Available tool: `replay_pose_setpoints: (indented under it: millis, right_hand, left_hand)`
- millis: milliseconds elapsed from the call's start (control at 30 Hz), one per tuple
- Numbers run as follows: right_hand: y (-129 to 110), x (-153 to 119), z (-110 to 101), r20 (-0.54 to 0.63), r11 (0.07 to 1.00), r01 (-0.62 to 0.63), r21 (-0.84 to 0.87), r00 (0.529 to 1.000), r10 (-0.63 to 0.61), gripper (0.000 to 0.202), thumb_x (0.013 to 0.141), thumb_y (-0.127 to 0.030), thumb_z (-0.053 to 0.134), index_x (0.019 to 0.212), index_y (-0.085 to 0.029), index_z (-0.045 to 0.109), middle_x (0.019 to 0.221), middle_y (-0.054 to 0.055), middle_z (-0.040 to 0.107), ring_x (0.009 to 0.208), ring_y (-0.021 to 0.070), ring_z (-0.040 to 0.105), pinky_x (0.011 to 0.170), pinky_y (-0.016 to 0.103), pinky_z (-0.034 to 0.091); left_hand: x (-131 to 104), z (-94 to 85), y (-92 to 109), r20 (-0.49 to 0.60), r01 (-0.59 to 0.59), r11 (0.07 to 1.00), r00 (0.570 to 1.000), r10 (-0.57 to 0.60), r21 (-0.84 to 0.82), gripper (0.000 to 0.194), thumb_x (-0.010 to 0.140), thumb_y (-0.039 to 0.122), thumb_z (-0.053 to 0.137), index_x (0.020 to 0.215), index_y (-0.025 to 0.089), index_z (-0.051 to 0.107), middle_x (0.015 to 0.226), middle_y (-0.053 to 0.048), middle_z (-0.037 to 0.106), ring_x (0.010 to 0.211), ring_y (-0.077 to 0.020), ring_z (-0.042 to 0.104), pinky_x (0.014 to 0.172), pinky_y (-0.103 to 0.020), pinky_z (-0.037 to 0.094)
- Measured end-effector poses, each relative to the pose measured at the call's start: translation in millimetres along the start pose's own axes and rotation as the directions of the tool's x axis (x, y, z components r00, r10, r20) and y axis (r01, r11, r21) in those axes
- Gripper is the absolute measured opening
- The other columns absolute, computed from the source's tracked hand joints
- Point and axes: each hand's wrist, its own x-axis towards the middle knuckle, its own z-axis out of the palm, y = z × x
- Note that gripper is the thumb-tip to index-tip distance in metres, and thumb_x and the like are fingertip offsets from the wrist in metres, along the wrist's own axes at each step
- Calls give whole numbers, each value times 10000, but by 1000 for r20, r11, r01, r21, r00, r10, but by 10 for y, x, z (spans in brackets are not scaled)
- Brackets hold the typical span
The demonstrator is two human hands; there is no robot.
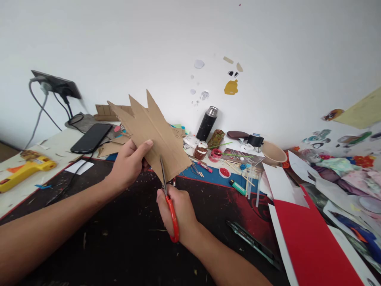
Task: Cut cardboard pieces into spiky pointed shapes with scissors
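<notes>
A brown cardboard piece [157, 135] with several pointed tips along its upper left side is held up above the dark mat [125, 234]. My left hand [129, 163] grips its lower left edge, thumb on the near face and fingers mostly hidden behind. In my right hand [178, 210] are scissors [173, 222] with red handles. Their blades point up and meet the cardboard's bottom edge, one blade lying over its near face.
On the left lie a black phone [91, 138] and a yellow glue gun [26, 172]. Behind are a black flask [207, 124], paint jars [214, 155] and sticks. A cutter [253, 242] and red paper [312, 238] lie at the right.
</notes>
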Motion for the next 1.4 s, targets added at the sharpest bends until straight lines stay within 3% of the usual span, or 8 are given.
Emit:
replay_pose_setpoints:
  millis: [267,433,600,767,867,1067,1300,1400]
  right_hand:
    - [16,28,-99,112,984,-21,176,994,1,313,1069,-512,687,955,-223,716,608,-26,654,541,174,699,590,251,524]
    - [20,55,-142,172,952,-53,301,985,1,507,952,-680,823,1117,-204,768,760,22,777,717,219,799,678,272,585]
    - [28,57,-160,181,964,-50,262,983,2,679,856,-725,913,1247,-182,795,719,6,749,636,191,718,630,276,552]
    - [-2,73,-204,264,927,-54,371,963,-50,876,811,-792,904,1425,-191,733,995,91,855,852,260,837,800,344,654]
    - [-4,76,-208,237,932,-52,359,971,-37,871,812,-813,888,1393,-176,756,987,96,856,848,267,837,808,354,658]
    - [1,59,-222,167,964,-40,263,986,-5,817,881,-832,805,1326,-147,810,785,42,749,657,224,749,607,302,581]
    - [-46,43,-245,169,974,31,224,983,-70,812,922,-835,750,1319,-128,809,749,26,717,626,189,695,593,282,527]
    - [-44,39,-234,147,972,58,229,985,-93,827,918,-837,751,1310,-111,810,768,33,725,610,177,671,602,288,529]
  left_hand:
    - [1,-31,75,-9,-8,999,1000,7,-46,391,926,529,805,814,255,550,511,72,550,413,-127,520,414,-248,421]
    - [21,-39,83,-37,-8,998,999,6,-66,373,936,493,792,792,262,537,483,75,520,396,-123,483,403,-249,387]
    - [28,-47,96,-53,-12,998,999,8,-66,368,929,490,795,804,263,534,483,80,518,393,-122,474,404,-257,376]
    - [34,-64,94,-32,-38,997,999,36,-71,350,949,484,767,800,259,545,474,84,523,381,-121,481,392,-243,392]
    - [41,-62,98,-32,-42,997,999,40,-67,374,929,503,777,770,260,541,457,89,509,362,-115,473,369,-229,381]
    - [49,-57,138,-4,-33,998,999,33,-60,397,905,491,803,706,251,557,443,72,522,348,-107,483,349,-215,389]
    - [-7,-68,260,25,-183,983,983,182,18,383,904,476,840,705,239,615,462,58,573,352,-108,519,334,-203,399]
    - [-15,-68,280,48,-169,986,985,168,13,409,930,507,815,701,242,604,450,54,568,343,-116,524,332,-209,404]
